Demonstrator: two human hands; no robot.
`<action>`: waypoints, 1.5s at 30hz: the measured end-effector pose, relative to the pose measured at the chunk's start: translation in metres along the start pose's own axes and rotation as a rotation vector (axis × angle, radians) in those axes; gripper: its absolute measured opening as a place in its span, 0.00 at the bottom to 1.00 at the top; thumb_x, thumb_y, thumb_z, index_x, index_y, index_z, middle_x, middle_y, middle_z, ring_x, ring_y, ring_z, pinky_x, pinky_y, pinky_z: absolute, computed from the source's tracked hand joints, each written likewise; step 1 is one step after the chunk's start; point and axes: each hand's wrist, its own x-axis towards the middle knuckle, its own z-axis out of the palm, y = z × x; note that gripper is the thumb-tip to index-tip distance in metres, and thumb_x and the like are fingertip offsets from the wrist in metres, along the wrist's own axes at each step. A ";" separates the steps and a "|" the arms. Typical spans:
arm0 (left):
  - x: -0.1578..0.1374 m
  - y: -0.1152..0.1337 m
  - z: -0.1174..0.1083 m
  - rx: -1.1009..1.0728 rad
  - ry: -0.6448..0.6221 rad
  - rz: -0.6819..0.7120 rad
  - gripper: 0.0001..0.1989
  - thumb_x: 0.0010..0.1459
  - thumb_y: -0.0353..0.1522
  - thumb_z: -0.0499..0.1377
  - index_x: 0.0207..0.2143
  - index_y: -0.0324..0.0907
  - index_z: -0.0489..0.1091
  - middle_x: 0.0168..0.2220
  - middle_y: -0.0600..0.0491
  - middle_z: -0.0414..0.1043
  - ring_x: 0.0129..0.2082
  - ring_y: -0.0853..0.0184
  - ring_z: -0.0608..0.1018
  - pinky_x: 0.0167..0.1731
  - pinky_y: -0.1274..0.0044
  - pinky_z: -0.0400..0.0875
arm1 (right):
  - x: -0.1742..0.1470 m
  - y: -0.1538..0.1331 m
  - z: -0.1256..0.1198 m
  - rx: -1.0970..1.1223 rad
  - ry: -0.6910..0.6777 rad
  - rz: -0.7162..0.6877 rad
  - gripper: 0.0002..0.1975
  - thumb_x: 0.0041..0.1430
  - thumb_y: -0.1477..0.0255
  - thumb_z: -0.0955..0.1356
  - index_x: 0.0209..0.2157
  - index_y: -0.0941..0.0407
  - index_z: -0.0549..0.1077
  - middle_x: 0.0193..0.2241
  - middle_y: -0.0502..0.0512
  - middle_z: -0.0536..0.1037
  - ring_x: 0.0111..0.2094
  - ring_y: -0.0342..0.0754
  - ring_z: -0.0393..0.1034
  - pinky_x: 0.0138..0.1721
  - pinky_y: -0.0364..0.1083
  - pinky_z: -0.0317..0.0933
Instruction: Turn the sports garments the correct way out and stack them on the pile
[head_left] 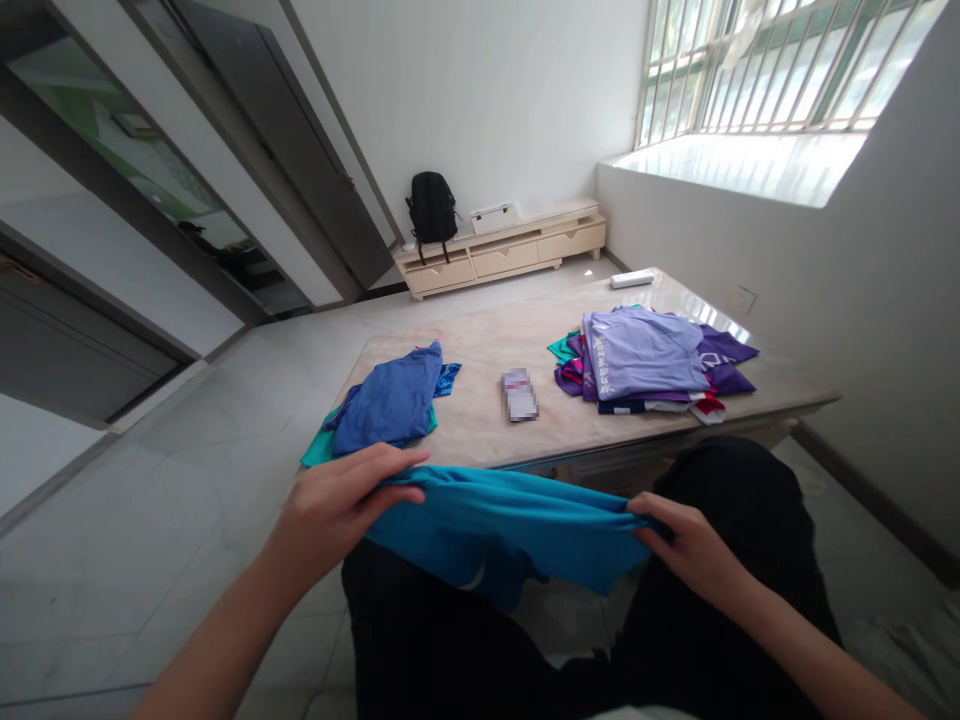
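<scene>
A bright blue garment (517, 510), whose exact kind I cannot make out, is stretched between my two hands above my knees. My left hand (337, 510) pinches its upper left corner between thumb and fingers. At the opposite end, my right hand (686, 540) grips the upper right corner. The cloth hangs in folds from its top edge, with a darker patch low in the middle. Just beyond my left hand, a small pile of blue and teal clothes (394, 395) lies on the low marble-topped table (480, 345).
On the table's right side is a larger stack of lilac and purple clothes (649, 350). A blurred-out phone-like object (520, 395) lies between the piles. A white oblong object (631, 279) is at the far edge. Against the wall, a black backpack (433, 207) stands on a low cabinet (510, 255).
</scene>
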 end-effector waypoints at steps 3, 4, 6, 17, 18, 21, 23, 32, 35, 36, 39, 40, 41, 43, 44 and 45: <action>0.002 -0.014 0.009 -0.017 -0.110 0.022 0.16 0.67 0.36 0.58 0.56 0.45 0.72 0.45 0.51 0.80 0.42 0.67 0.82 0.44 0.81 0.75 | 0.009 0.010 -0.017 -0.064 0.280 0.106 0.16 0.65 0.62 0.67 0.52 0.51 0.74 0.41 0.54 0.81 0.38 0.50 0.77 0.38 0.45 0.69; 0.007 -0.018 0.012 -0.017 -0.134 0.030 0.15 0.69 0.36 0.56 0.55 0.44 0.72 0.44 0.51 0.79 0.41 0.68 0.82 0.43 0.81 0.74 | 0.015 0.011 -0.027 -0.102 0.346 0.125 0.18 0.64 0.60 0.68 0.53 0.52 0.74 0.41 0.54 0.81 0.38 0.51 0.77 0.38 0.46 0.69; 0.022 -0.028 0.019 0.009 -0.156 0.029 0.14 0.70 0.36 0.54 0.51 0.42 0.74 0.42 0.50 0.78 0.40 0.67 0.81 0.41 0.80 0.74 | 0.032 0.009 -0.054 -0.196 0.428 0.097 0.18 0.63 0.57 0.68 0.48 0.52 0.78 0.40 0.55 0.82 0.37 0.52 0.77 0.38 0.47 0.69; 0.162 -0.063 0.011 0.358 0.104 0.061 0.20 0.71 0.43 0.49 0.47 0.41 0.74 0.43 0.47 0.79 0.41 0.60 0.81 0.41 0.73 0.73 | 0.138 -0.063 -0.216 -0.606 0.713 -0.073 0.22 0.65 0.55 0.66 0.43 0.59 0.80 0.26 0.54 0.78 0.25 0.44 0.66 0.29 0.43 0.57; 0.165 -0.060 0.007 0.357 0.102 0.095 0.20 0.71 0.43 0.50 0.47 0.41 0.74 0.43 0.48 0.79 0.41 0.60 0.81 0.40 0.74 0.72 | 0.138 -0.067 -0.223 -0.621 0.718 -0.090 0.23 0.65 0.54 0.66 0.43 0.59 0.81 0.26 0.55 0.78 0.25 0.44 0.66 0.28 0.43 0.57; 0.165 -0.047 -0.015 0.299 0.056 0.218 0.19 0.69 0.44 0.52 0.49 0.42 0.75 0.42 0.49 0.79 0.39 0.63 0.80 0.40 0.76 0.72 | 0.125 -0.078 -0.239 -0.645 0.740 -0.124 0.28 0.63 0.47 0.65 0.42 0.58 0.81 0.26 0.55 0.78 0.25 0.44 0.67 0.28 0.44 0.57; 0.167 -0.036 -0.034 0.233 0.025 0.253 0.18 0.69 0.44 0.54 0.50 0.44 0.75 0.43 0.51 0.79 0.40 0.65 0.80 0.41 0.78 0.71 | 0.113 -0.083 -0.250 -0.628 0.740 -0.127 0.33 0.60 0.42 0.64 0.42 0.57 0.82 0.26 0.56 0.78 0.26 0.45 0.68 0.28 0.45 0.58; 0.361 -0.063 -0.015 0.271 -0.018 0.124 0.13 0.64 0.37 0.59 0.45 0.40 0.78 0.42 0.50 0.79 0.42 0.61 0.78 0.43 0.72 0.70 | 0.171 -0.063 -0.342 -0.523 0.702 0.044 0.33 0.60 0.48 0.66 0.46 0.65 0.80 0.31 0.60 0.81 0.28 0.42 0.69 0.31 0.46 0.58; 0.459 -0.088 0.016 0.301 -0.031 0.032 0.12 0.61 0.33 0.62 0.46 0.40 0.79 0.42 0.48 0.79 0.43 0.59 0.78 0.46 0.68 0.69 | 0.225 -0.048 -0.381 -0.525 0.622 0.106 0.33 0.62 0.53 0.66 0.48 0.72 0.78 0.33 0.60 0.81 0.30 0.40 0.68 0.35 0.46 0.58; 0.485 -0.092 0.022 0.302 -0.018 0.006 0.12 0.61 0.32 0.62 0.46 0.39 0.79 0.42 0.48 0.79 0.43 0.58 0.78 0.46 0.66 0.69 | 0.241 -0.045 -0.395 -0.545 0.596 0.123 0.35 0.62 0.53 0.65 0.48 0.74 0.77 0.34 0.61 0.81 0.31 0.39 0.68 0.36 0.46 0.58; 0.529 -0.091 0.033 0.255 0.076 0.011 0.13 0.63 0.31 0.59 0.49 0.38 0.77 0.44 0.46 0.78 0.43 0.59 0.76 0.48 0.65 0.68 | 0.277 -0.032 -0.436 -0.633 0.607 0.143 0.42 0.61 0.52 0.61 0.50 0.84 0.72 0.40 0.67 0.79 0.36 0.40 0.68 0.38 0.47 0.57; 0.531 -0.088 0.037 0.226 0.106 0.046 0.14 0.64 0.31 0.58 0.49 0.38 0.76 0.45 0.46 0.78 0.44 0.60 0.76 0.48 0.65 0.68 | 0.285 -0.025 -0.447 -0.660 0.626 0.141 0.43 0.61 0.53 0.60 0.50 0.85 0.70 0.42 0.69 0.78 0.38 0.41 0.68 0.38 0.48 0.56; 0.526 -0.084 0.045 0.197 0.125 0.088 0.14 0.65 0.32 0.58 0.50 0.39 0.76 0.46 0.46 0.78 0.44 0.61 0.76 0.49 0.66 0.68 | 0.290 -0.014 -0.456 -0.682 0.641 0.139 0.42 0.62 0.54 0.60 0.50 0.86 0.70 0.43 0.70 0.78 0.39 0.42 0.68 0.39 0.48 0.56; 0.499 -0.072 0.074 0.137 0.106 0.163 0.12 0.64 0.32 0.58 0.48 0.42 0.76 0.46 0.48 0.78 0.45 0.61 0.76 0.50 0.66 0.69 | 0.294 0.017 -0.463 -0.733 0.630 0.165 0.36 0.64 0.58 0.59 0.52 0.81 0.72 0.45 0.69 0.77 0.41 0.43 0.68 0.40 0.49 0.55; 0.477 -0.065 0.097 0.106 0.073 0.179 0.11 0.63 0.32 0.60 0.47 0.43 0.77 0.46 0.49 0.78 0.45 0.61 0.77 0.50 0.66 0.70 | 0.291 0.038 -0.460 -0.753 0.606 0.193 0.32 0.65 0.61 0.60 0.52 0.77 0.74 0.47 0.68 0.78 0.42 0.43 0.68 0.41 0.49 0.54; 0.452 -0.057 0.127 0.057 0.022 0.183 0.11 0.63 0.31 0.60 0.47 0.44 0.77 0.47 0.49 0.79 0.47 0.60 0.77 0.50 0.66 0.71 | 0.285 0.061 -0.451 -0.776 0.575 0.232 0.27 0.66 0.64 0.60 0.52 0.72 0.76 0.48 0.66 0.78 0.42 0.43 0.68 0.41 0.49 0.54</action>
